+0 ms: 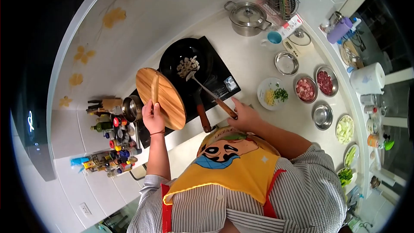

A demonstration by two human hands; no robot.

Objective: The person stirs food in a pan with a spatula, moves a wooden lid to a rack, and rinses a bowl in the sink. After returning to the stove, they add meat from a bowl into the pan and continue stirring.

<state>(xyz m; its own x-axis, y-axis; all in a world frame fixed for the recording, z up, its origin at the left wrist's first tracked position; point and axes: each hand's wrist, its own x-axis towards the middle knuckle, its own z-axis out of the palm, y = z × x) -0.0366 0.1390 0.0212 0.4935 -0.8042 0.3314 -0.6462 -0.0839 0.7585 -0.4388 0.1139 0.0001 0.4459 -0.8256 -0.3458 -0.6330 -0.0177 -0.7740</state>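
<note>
My left hand (153, 118) is closed on the handle of a round wooden lid (172, 105), which is tilted beside the wok's near left side. In my right hand (245, 116) is the wooden handle of a spatula (207, 90). The spatula's metal head rests in a black wok (171, 54), touching pale chopped pieces of food (188, 65) whose kind I cannot make out. The wok sits on a black cooktop (222, 60), its wooden handle pointing toward me between my hands.
Left of the cooktop stand a small saucepan (130, 108) and several seasoning bottles (120, 144). On the right counter are a plate of chopped garlic and greens (263, 90), bowls of raw meat (305, 89), empty metal bowls (286, 63) and a lidded steel pot (248, 28).
</note>
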